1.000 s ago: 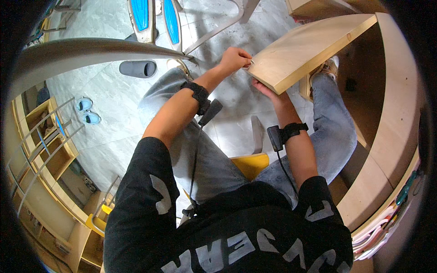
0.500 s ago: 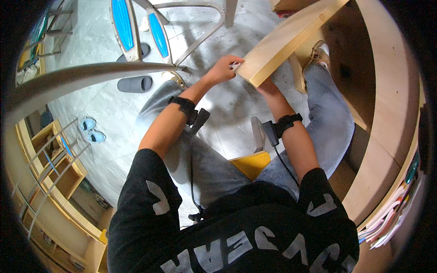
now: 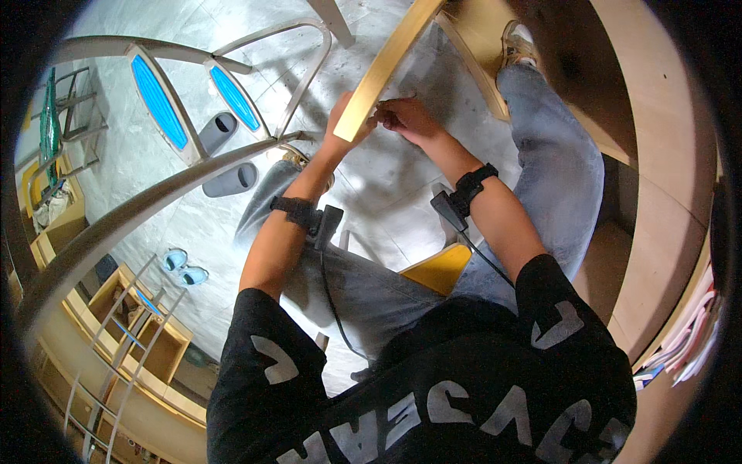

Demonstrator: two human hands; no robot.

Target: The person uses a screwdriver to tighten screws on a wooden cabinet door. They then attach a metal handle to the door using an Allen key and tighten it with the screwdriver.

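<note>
A pale wooden board (image 3: 389, 68), perhaps a door or drawer front, is seen nearly edge-on ahead of me, its near end between my forearms. My left hand (image 3: 340, 114) is at the board's left side; the board covers most of its fingers. To the right of the board's near end is my right hand (image 3: 408, 121), its fingers bent and drawn together near the left hand's fingertips. Whatever they pinch is too small or hidden to name.
A metal-framed chair (image 3: 224, 85) with blue inserts stands left, beside grey slippers (image 3: 229, 179). Blue slippers (image 3: 185, 266) lie farther left near a wire rack (image 3: 127, 332). A curved wooden cabinet (image 3: 657, 178) lines my right side. A yellow seat (image 3: 437, 268) shows between my legs.
The board now appears more edge-on and farther left. My right hand has come out from beneath it to its right side, while my left hand has gone behind it. My view has shifted.
</note>
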